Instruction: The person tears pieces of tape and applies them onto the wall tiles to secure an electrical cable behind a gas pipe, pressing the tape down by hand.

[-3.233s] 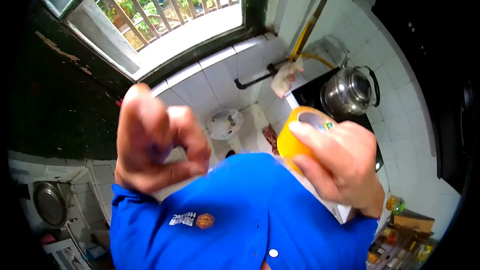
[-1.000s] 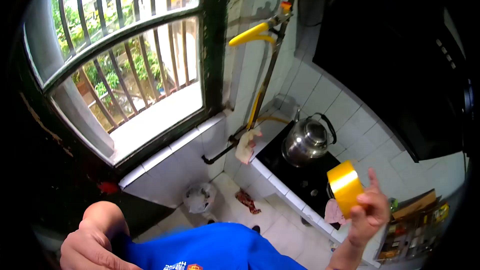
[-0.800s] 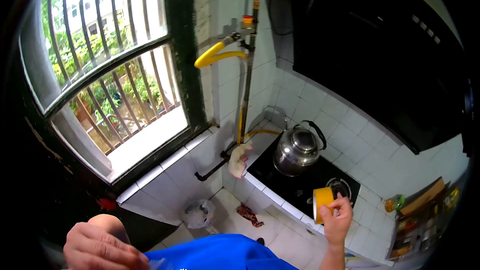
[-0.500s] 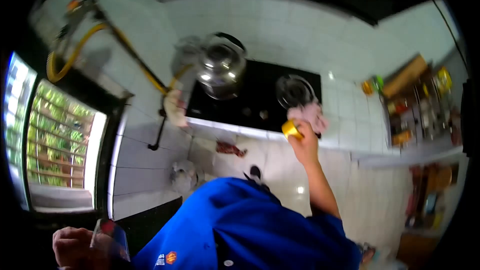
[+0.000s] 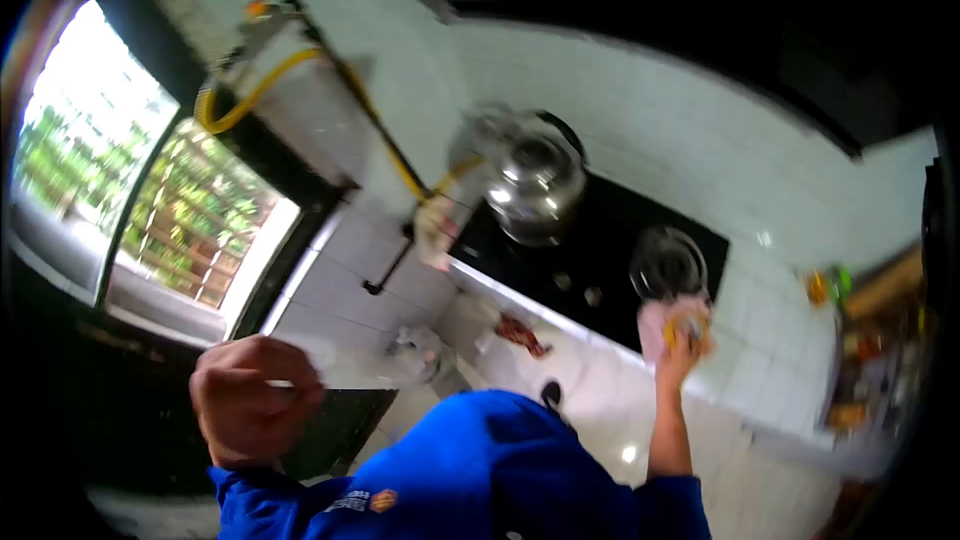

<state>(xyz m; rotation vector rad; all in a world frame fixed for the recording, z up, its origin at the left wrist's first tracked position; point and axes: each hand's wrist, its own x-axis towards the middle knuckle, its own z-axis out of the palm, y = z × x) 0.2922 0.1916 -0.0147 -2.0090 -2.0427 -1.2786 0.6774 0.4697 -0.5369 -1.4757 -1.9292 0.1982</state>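
Observation:
My right hand (image 5: 680,360) is closed on a yellow round lid (image 5: 690,323), whose pale inner side shows. It is over a pink cloth (image 5: 655,325) at the stove's front right edge; whether they touch I cannot tell. Behind the cloth a glass pot lid (image 5: 668,262) rests on the black stove (image 5: 600,230). At lower left my left hand (image 5: 252,398) is raised with its fingers curled, above the dark counter. Blur and a faint clear shape beside it hide what it holds.
A steel kettle (image 5: 537,190) stands on the stove's left part. A yellow hose (image 5: 270,80) runs along the wall by the barred window (image 5: 200,210). A rack with jars (image 5: 870,370) stands at right. A red item (image 5: 520,335) lies on the floor.
The view has tilted and shifted. My right hand has moved onto the pink cloth area with the yellow lid, turning its inner side up. My left hand has risen into fuller view.

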